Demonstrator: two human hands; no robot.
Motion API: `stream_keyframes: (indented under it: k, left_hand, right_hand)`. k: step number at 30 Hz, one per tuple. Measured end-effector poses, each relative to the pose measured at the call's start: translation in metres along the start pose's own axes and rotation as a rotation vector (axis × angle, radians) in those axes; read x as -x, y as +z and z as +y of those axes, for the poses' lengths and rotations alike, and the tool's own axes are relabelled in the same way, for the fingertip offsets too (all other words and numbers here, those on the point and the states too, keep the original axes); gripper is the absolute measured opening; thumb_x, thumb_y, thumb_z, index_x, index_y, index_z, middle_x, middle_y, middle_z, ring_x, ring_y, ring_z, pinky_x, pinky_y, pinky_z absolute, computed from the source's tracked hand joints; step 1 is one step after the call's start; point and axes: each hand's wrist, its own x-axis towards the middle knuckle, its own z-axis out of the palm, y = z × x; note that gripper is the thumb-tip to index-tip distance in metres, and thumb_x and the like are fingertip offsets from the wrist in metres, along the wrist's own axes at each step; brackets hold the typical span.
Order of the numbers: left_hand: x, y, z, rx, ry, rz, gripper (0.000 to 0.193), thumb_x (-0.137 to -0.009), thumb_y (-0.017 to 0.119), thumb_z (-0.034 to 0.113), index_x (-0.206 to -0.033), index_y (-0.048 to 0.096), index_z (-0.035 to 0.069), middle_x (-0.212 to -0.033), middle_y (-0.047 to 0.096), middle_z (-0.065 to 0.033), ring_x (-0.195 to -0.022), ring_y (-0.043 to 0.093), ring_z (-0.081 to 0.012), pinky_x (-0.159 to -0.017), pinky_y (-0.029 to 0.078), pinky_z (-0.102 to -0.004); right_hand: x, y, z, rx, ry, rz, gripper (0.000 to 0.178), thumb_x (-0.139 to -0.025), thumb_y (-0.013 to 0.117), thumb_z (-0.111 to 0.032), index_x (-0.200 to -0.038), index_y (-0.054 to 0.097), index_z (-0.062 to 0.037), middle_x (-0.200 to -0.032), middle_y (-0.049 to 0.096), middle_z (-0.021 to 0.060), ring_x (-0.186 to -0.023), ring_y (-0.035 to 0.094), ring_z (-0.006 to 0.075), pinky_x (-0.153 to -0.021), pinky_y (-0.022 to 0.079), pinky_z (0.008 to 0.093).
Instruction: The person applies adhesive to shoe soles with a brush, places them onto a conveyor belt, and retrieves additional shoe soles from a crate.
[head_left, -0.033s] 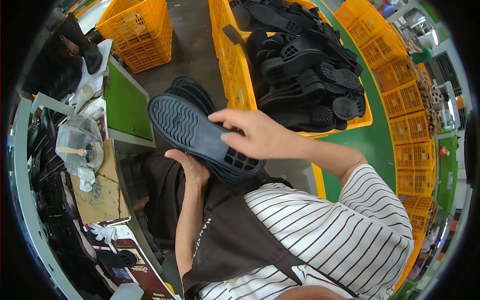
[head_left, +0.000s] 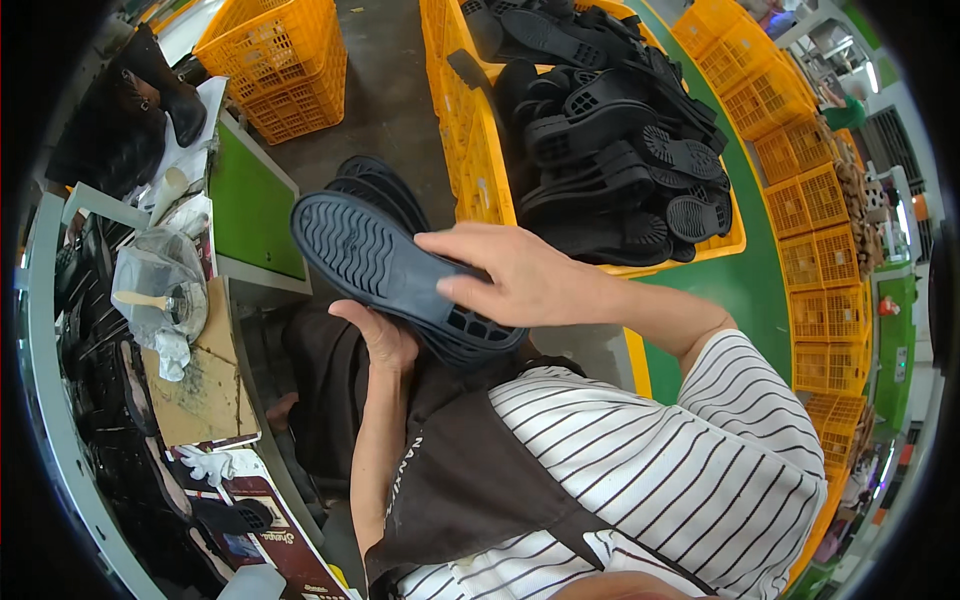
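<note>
Task thing: a stack of dark grey-black moulded rubber shoe soles [head_left: 350, 245], held in front of the apron, b/w the green-sided workbench [head_left: 252, 200] on the left and the big yellow plastic crate [head_left: 480, 185] ahead. Top sole lies tread up: wavy grooves at the toe end, grid of square hollows at the heel; more soles show underneath, fanned out a bit.

Progress, best guess: handling is prob. partway thru. Several soles are gathered together, but the stack isn't set down anywhere. A loose heap of black rubber soles [head_left: 590, 140] fills the crate; can't tell if those are done or waiting, so no. left is unclear.

Hands: left hand [head_left: 388, 342] is under the near side of the stack, palm up, thumb stretched out & away from the fingers. Fingers are hidden below, so it looks like support, but can't tell how firm the grip is.

Right hand [head_left: 515, 272] is over the top sole nr the heel, thumb & forefinger spread apart, tips touching it. Half open approx.; can't tell if it's pinching the edge or just resting.
</note>
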Motion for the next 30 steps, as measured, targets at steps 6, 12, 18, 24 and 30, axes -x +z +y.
stream_keyframes:
  k: [6, 12, 18, 24, 30]
  left_hand:
    - [-0.003, -0.009, 0.002, 0.096, -0.017, -0.008, 0.104, -0.073, 0.048, 0.082, -0.145, 0.033, 0.007, -0.138, 0.046, -0.0206, -0.122, 0.049, -0.0354, -0.102, 0.043, -0.0465]
    - [-0.014, -0.012, -0.004, 0.062, -0.004, 0.024, 0.099, -0.076, 0.049, 0.078, -0.143, 0.035, 0.007, -0.136, 0.048, -0.0195, -0.121, 0.049, -0.0365, -0.101, 0.043, -0.0473]
    - [-0.011, -0.014, -0.003, 0.11, 0.036, 0.064, 0.093, -0.08, 0.05, 0.074, -0.142, 0.035, 0.006, -0.134, 0.048, -0.0201, -0.119, 0.051, -0.0373, -0.1, 0.044, -0.0472]
    - [-0.013, -0.023, -0.004, 0.133, 0.006, 0.096, 0.089, -0.082, 0.049, 0.072, -0.139, 0.038, 0.005, -0.131, 0.05, -0.0198, -0.115, 0.054, -0.0368, -0.099, 0.045, -0.0462]
    - [-0.016, -0.027, -0.004, 0.117, -0.023, 0.135, 0.087, -0.083, 0.048, 0.072, -0.138, 0.041, 0.005, -0.13, 0.052, -0.0161, -0.116, 0.053, -0.034, -0.1, 0.044, -0.0458]
  right_hand:
    - [-0.032, -0.11, 0.088, 0.284, 0.196, 0.127, 0.026, -0.087, 0.065, -0.024, -0.104, 0.069, -0.0044, -0.098, 0.067, 0.0111, -0.093, 0.065, 0.0221, -0.082, 0.051, 0.0321]
    - [0.021, -0.307, 0.317, 1.072, 0.827, 0.386, 0.059, -0.073, 0.064, -0.024, -0.13, 0.053, -0.0102, -0.124, 0.056, 0.0232, -0.12, 0.049, 0.0428, -0.101, 0.042, 0.0498]
    - [0.054, -0.288, 0.347, 1.064, 0.951, 0.277, 0.055, -0.085, 0.062, -0.028, -0.134, 0.043, -0.0097, -0.123, 0.057, 0.0245, -0.113, 0.057, 0.0397, -0.093, 0.046, 0.0476]
    - [0.066, -0.314, 0.33, 1.306, 0.796, 0.534, 0.027, -0.093, 0.054, -0.025, -0.105, 0.05, -0.0006, -0.102, 0.064, 0.022, -0.093, 0.064, 0.0394, -0.082, 0.048, 0.0504]
    - [0.058, -0.344, 0.246, 1.451, 0.652, 0.591, 0.033, -0.092, 0.054, -0.029, -0.107, 0.052, -0.0002, -0.102, 0.065, 0.0227, -0.093, 0.065, 0.0383, -0.078, 0.05, 0.0501]
